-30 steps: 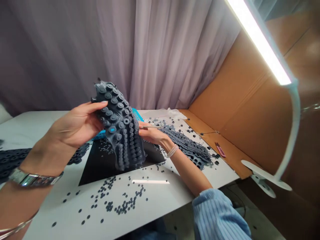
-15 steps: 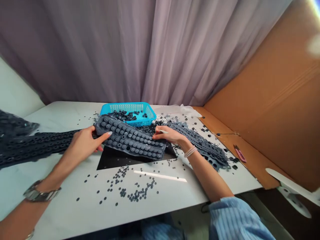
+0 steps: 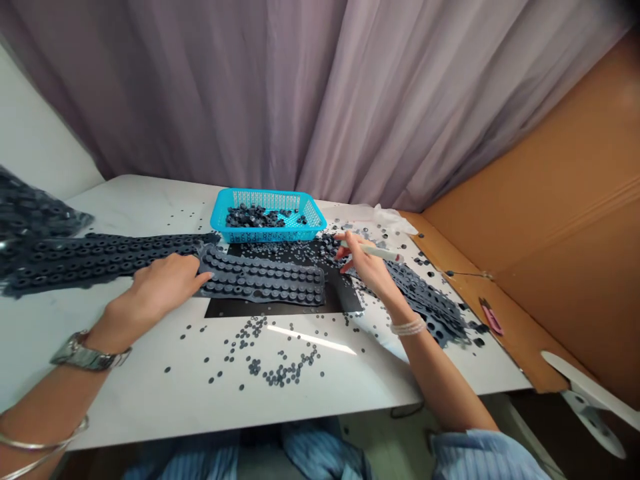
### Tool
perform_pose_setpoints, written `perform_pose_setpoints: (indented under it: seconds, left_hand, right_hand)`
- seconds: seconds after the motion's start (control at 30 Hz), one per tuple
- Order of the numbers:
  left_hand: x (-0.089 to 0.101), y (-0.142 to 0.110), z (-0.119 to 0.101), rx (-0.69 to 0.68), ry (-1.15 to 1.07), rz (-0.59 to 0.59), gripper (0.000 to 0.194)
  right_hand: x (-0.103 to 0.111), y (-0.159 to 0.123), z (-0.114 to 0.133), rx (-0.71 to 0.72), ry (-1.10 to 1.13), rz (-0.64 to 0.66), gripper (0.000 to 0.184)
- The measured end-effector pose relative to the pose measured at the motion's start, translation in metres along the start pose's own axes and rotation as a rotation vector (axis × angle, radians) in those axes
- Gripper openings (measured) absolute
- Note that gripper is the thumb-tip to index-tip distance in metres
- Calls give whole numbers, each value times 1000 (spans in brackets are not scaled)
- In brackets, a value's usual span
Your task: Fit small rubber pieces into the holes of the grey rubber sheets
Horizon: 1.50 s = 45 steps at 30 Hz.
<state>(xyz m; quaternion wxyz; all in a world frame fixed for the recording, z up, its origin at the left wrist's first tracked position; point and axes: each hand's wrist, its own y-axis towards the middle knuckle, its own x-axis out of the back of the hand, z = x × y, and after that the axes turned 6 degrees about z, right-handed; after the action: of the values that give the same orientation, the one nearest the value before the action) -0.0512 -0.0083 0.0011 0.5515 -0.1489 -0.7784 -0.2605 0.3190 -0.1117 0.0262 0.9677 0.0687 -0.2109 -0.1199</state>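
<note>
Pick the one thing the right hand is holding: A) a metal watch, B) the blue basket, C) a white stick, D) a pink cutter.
C: the right hand pinches a white stick between its thumb and fingers.

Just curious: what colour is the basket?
The basket is bright blue, best seen in the head view.
</note>
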Motion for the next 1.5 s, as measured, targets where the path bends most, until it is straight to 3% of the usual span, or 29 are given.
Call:
perform_pose_setpoints:
  seconds: [0.07, 0.13, 0.2, 0.33, 0.47, 0.57, 0.7, 1.1, 1.3, 1.5]
  left_hand:
    - [8, -4, -15, 229, 105, 41, 46]
    - [14, -6, -36, 267, 114, 6, 44]
    - [15, -5, -64, 159, 138, 0, 40]
    - [-5, -1, -133, -298, 246, 142, 27]
    - [-40, -7, -177, -470, 274, 181, 42]
    - [-58, -16, -180, -495, 273, 172, 54]
    - [-68, -21, -170, -522, 252, 169, 56]
    - [-69, -23, -170, -514, 241, 171, 58]
    - [-70, -24, -171, -511, 221, 159, 57]
    - [-69, -24, -171, -520, 216, 180, 55]
  right_hand:
    - [-2, -6, -9, 7, -69, -54, 45]
    - [-4, -11, -16, 9, -103, -81, 37]
    - [-6, -14, -19, 31, -138, -79, 31]
    - [-10, -19, -20, 61, -307, -1, 28]
    - [-13, -22, -25, 72, -342, 56, 25]
    - [-15, -24, -29, 129, -313, 123, 23]
    - [-18, -25, -29, 162, -323, 192, 22]
    - [-24, -27, -28, 161, -418, 191, 18]
    - [-26, -25, -35, 236, -550, 162, 17]
    - [-33, -23, -38, 278, -560, 55, 16]
